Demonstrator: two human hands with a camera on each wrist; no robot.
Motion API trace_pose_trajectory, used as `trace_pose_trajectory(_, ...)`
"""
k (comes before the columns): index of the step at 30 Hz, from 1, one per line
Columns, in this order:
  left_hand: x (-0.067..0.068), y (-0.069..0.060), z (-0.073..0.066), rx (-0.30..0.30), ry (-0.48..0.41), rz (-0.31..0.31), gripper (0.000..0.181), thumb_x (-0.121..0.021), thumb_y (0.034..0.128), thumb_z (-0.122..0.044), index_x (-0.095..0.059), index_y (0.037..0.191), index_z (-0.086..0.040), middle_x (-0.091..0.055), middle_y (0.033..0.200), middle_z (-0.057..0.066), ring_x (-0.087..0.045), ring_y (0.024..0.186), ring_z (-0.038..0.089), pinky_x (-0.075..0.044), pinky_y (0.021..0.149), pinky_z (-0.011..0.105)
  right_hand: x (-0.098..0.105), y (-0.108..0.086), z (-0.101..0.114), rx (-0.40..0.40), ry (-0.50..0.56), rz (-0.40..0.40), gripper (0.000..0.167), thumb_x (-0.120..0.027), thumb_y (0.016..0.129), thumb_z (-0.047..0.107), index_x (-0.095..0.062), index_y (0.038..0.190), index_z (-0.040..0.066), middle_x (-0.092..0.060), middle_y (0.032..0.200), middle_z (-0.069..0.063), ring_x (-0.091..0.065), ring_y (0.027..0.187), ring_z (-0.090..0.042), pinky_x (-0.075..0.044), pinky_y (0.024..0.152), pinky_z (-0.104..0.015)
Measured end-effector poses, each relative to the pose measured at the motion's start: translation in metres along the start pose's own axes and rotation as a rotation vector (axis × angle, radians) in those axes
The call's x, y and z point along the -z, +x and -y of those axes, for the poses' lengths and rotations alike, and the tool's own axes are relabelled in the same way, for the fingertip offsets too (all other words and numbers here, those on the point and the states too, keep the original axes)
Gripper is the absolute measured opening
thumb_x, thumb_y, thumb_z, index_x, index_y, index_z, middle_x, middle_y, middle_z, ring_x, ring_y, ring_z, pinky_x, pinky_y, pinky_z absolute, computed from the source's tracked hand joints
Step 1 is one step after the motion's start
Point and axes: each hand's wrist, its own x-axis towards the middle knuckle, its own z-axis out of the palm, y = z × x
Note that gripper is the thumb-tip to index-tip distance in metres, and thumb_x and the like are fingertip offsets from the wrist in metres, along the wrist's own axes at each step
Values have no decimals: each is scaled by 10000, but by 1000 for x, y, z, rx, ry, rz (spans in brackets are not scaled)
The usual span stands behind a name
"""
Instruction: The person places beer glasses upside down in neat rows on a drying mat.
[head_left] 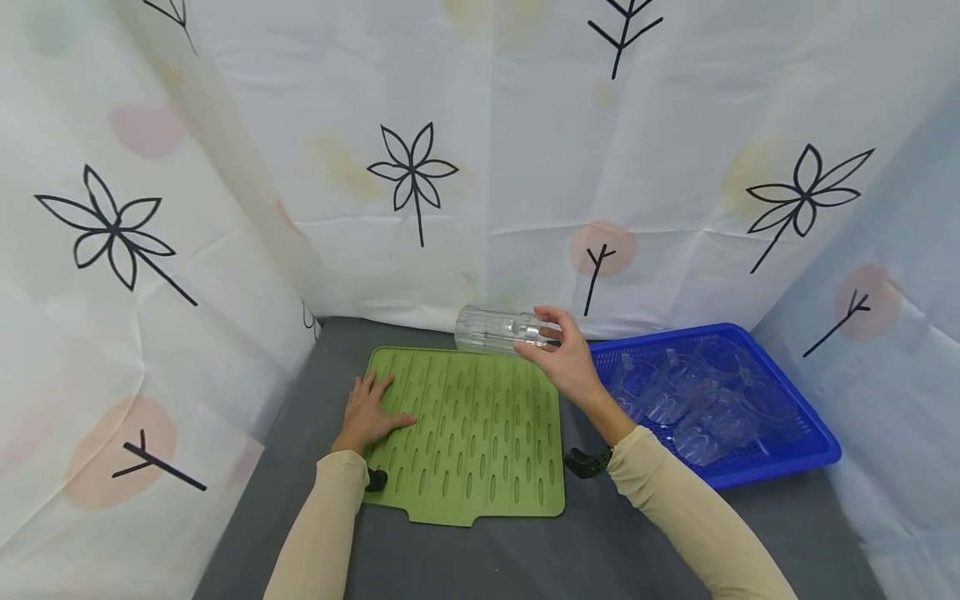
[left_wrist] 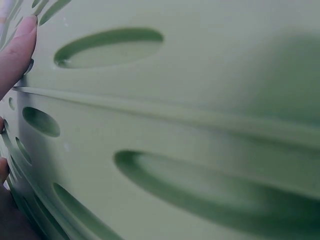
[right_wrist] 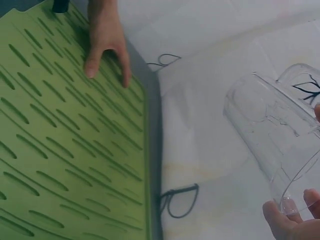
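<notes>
Gripping clear glassy cylindrical mug (head_left: 491, 330) w/ R hand (head_left: 567, 360), ctr frame; resting spread-fingered L hand (head_left: 369, 412) on green rubbery rectangular mat (head_left: 467, 433). Prob mid-transfer, prob needs lowering next.

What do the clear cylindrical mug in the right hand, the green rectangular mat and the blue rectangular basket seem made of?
Clear cylindrical mug: glossy glass or hard plastic; transparent with bright highlights, which fits either.
Green rectangular mat: probably matte silicone or rubber; dull surface, moulded ridges, oblong recesses.
Blue rectangular basket: likely smooth moulded plastic; even colour, small holes.
</notes>
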Motion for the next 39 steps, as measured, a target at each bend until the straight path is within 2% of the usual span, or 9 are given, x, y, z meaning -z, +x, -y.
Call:
trace_pose_trajectory(6, 1, -4, -3, 14, -5, 0, 1056, -844, 766, -570, -364, 1592, -122, -107, 1706, 237, 9, 1572, 508, -76, 1256, 685, -22, 4, -3, -2, 34, 27, 686, -798, 906, 243, -457, 1496, 168, -437, 1552, -91, -514, 1388, -332, -489, 1117, -495)
trace_pose_trajectory(10, 1, -4, -3, 18, -6, 2, 1059, -846, 765, -567, -361, 1594, -121, -105, 1706, 237, 12, 1572, 507, -71, 1255, 686, -35, 8, -8, 4, 48, 32, 673, -799, 905, 237, -464, 1485, 179, -437, 1538, -80, -522, 1375, -325, -500, 1106, -491)
trace_pose_trajectory(13, 0, -3, -1, 18, -2, 3, 1067, -845, 761, -577, -357, 1597, -126, -106, 1705, 240, 9, 1571, 511, -78, 1251, 693, -44, 10, -19, 42, 20, 42, 664, -800, 904, 263, -471, 1477, 198, -445, 1502, -76, -533, 1356, -308, -499, 1111, -482)
trace_pose_trajectory(19, 0, -1, 0, 18, 2, 7, 1077, -840, 758, -591, -349, 1600, -134, -104, 1704, 243, 8, 1567, 517, -83, 1246, 700, -62, 7, -33, 114, -61, 101, 677, -782, 921, 255, -450, 1501, 143, -440, 1459, -140, -520, 1359, -349, -471, 1135, -524)
trace_pose_trajectory(25, 2, -1, -1, 6, 1, 5, 1068, -839, 759, -590, -360, 1595, -131, -116, 1702, 245, 4, 1565, 523, -87, 1239, 710, -84, 7, -46, 62, -47, 110, 677, -779, 922, 258, -451, 1502, 139, -442, 1468, -104, -515, 1379, -318, -470, 1140, -499)
trace_pose_trajectory(32, 3, -1, 1, 17, -14, 7, 1067, -843, 762, -572, -353, 1596, -122, -99, 1705, 244, 15, 1571, 508, -72, 1247, 700, -112, 12, -56, 85, -59, 120, 680, -782, 918, 285, -447, 1493, 144, -428, 1480, -115, -533, 1374, -328, -473, 1135, -507)
trace_pose_trajectory(39, 2, 0, 2, -27, -44, 5, 1099, -833, 736, -630, -378, 1574, -84, -108, 1690, 283, 13, 1553, 547, -56, 1234, 720, -124, 10, -55, 54, -50, 110, 678, -790, 910, 283, -459, 1486, 147, -451, 1445, -114, -538, 1369, -321, -469, 1141, -497)
